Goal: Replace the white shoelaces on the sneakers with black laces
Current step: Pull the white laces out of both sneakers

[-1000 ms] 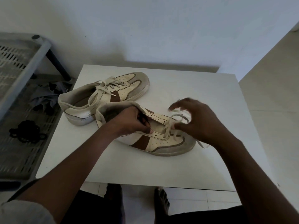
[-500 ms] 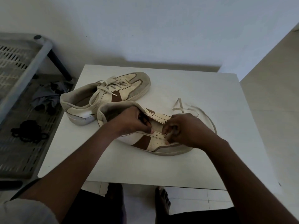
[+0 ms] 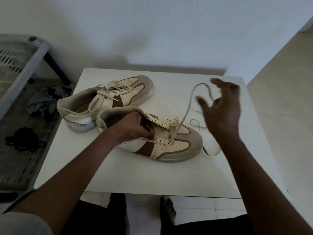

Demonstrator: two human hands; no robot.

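The slatted rack (image 3: 15, 167) on the left holds black laces (image 3: 23, 141) and a grey cloth (image 3: 44, 104). The left hand (image 3: 133, 128) has its fingers curled on the near sneaker (image 3: 169, 148). The right hand (image 3: 221, 112) has its fingers spread and blurred beside the white lace (image 3: 190, 97).

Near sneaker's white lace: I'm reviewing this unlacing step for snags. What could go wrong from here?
1. The flat white lace is still crossed through the front eyelets of the cream-and-brown near sneaker. A sharp tug by the right hand could jerk the shoe, which the left hand grips only near the tongue.
2. Slack lace lies looped beside the toe on the white table and might knot as it is drawn through.
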